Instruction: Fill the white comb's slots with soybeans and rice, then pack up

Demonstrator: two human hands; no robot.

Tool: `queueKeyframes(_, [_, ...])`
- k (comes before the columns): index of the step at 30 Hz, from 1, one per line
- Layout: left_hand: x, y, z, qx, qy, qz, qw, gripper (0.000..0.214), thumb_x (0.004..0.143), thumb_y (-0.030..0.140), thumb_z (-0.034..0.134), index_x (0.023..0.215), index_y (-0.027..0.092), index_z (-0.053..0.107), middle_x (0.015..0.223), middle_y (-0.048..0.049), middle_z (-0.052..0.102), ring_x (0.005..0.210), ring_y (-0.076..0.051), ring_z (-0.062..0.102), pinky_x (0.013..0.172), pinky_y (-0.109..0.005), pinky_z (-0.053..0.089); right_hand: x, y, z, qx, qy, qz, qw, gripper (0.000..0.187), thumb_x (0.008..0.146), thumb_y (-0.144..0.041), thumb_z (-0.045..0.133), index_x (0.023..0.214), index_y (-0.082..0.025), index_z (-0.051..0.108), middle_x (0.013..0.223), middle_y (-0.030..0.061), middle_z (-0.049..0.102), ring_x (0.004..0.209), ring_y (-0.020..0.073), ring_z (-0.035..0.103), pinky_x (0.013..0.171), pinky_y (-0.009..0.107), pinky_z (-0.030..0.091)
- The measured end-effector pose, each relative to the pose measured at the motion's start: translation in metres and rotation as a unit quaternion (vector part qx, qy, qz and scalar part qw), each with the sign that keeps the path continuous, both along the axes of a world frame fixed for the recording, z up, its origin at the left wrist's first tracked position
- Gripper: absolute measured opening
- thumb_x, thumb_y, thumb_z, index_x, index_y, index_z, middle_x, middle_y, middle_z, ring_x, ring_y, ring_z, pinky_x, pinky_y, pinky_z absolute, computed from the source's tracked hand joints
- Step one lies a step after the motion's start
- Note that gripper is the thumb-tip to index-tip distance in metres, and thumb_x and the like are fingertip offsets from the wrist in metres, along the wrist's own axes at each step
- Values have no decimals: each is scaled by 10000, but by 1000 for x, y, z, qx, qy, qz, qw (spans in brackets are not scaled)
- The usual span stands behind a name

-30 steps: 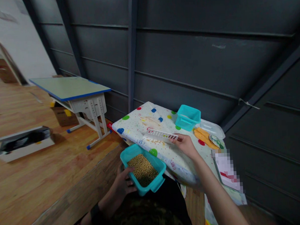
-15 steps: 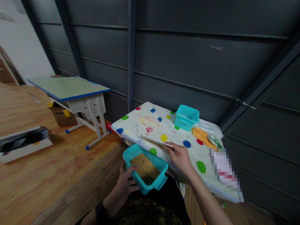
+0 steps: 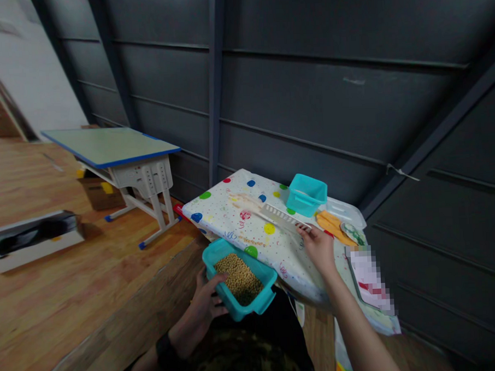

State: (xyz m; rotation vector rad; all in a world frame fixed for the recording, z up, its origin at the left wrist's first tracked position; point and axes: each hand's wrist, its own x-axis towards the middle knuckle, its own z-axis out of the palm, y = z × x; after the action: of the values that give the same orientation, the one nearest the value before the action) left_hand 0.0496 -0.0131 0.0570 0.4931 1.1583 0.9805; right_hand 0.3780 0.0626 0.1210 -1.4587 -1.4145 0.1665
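My left hand (image 3: 202,301) grips the near left side of a teal plastic container (image 3: 261,304), its thumb over the rim. Dried soybeans (image 3: 237,274) fill much of the container, which is held just below the table's front edge. In my right hand (image 3: 319,249) is a long flat ruler-like strip (image 3: 279,216) with a row of marks or slots, pinched at its right end above the tabletop. A thin line of loose soybeans (image 3: 252,240) lies near the front edge. Farther back spreads a pale beige patch (image 3: 246,201), too unclear to name.
The table wears a dotted plastic cloth (image 3: 208,217). Toward its back right stand a second teal container (image 3: 307,196), a clear lid (image 3: 347,211), an orange cloth (image 3: 333,227) and a round green-and-white item (image 3: 353,234). A green-topped desk (image 3: 110,143) is at left, dark wall panels behind.
My right hand has carried the strip back and to the right, away from the container and over the tabletop. The line of soybeans now shows. My left hand and container stay put.
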Motion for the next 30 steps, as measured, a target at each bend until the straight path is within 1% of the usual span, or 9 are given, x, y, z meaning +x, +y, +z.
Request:
queueKeyframes(2, [0, 0, -1, 1, 2, -1, 1000, 784, 909, 427, 813, 1549, 394, 360, 993, 13, 658, 661, -161, 664, 650, -339, 634, 8, -4, -2, -5, -12, -21, 1000, 464, 918, -624, 653, 933, -209, 860, 964, 168, 877, 859, 381, 806, 802, 471, 615])
queueKeyframes(4, [0, 1, 0, -6, 7, 0, 1000, 799, 900, 410, 821, 1548, 376, 356, 1019, -7, 671, 688, -181, 687, 668, -369, 650, 11, -8, -4, -14, -26, -31, 999, 471, 910, -622, 646, 916, -205, 864, 945, 172, 875, 828, 385, 801, 760, 460, 604])
queueKeyframes(8, [0, 3, -1, -8, 10, 5, 1000, 821, 882, 397, 837, 1559, 363, 375, 1059, -27, 697, 638, -163, 658, 683, -393, 655, 13, -17, -6, -28, -44, -27, 998, 424, 898, -573, 652, 927, -215, 878, 963, 160, 881, 825, 382, 808, 725, 438, 597])
queueKeyframes(14, [0, 1, -5, -13, 1, 7, 1000, 770, 897, 389, 825, 1527, 374, 382, 1086, -23, 697, 653, -174, 702, 666, -378, 652, 10, -37, -3, -30, -52, -22, 998, 394, 894, -561, 667, 928, -239, 891, 973, 125, 889, 819, 368, 834, 718, 421, 629])
queueKeyframes(17, [2, -1, -4, -7, 2, 10, 1000, 768, 922, 405, 806, 1548, 401, 361, 1135, -28, 700, 691, -185, 739, 682, -382, 660, 0, -56, 1, -26, -80, -15, 996, 376, 943, -519, 644, 967, -246, 901, 971, 105, 891, 816, 343, 850, 707, 393, 654])
queueKeyframes(20, [3, -2, -5, -2, -1, 10, 1000, 763, 931, 414, 806, 1550, 427, 361, 1176, -29, 701, 700, -174, 740, 699, -376, 661, -15, -78, 1, -2, -126, -6, 992, 332, 1000, -433, 624, 1006, -261, 907, 987, 88, 893, 824, 312, 867, 731, 364, 682])
queueKeyframes(23, [3, -3, -8, -8, 3, 13, 1000, 739, 926, 433, 811, 1528, 410, 383, 1142, -27, 700, 657, -158, 710, 662, -353, 647, -32, -100, -2, 35, -175, 8, 984, 304, 1039, -328, 609, 1058, -259, 905, 1005, 79, 894, 817, 284, 875, 745, 335, 700])
queueKeyframes(25, [2, -2, -9, -11, 6, 14, 1000, 745, 924, 438, 810, 1531, 399, 379, 1150, -40, 704, 685, -178, 731, 664, -363, 652, -43, -114, -4, 56, -201, 22, 978, 309, 1049, -256, 593, 1108, -246, 897, 1030, 76, 895, 838, 273, 879, 765, 324, 710])
queueKeyframes(30, [1, -1, 0, -11, 5, 19, 1000, 752, 924, 402, 801, 1546, 384, 377, 1285, -89, 726, 677, -178, 732, 682, -391, 657, -65, -140, -7, 86, -222, 51, 970, 350, 1041, -136, 568, 1197, -228, 867, 1076, 59, 895, 863, 240, 881, 811, 296, 713])
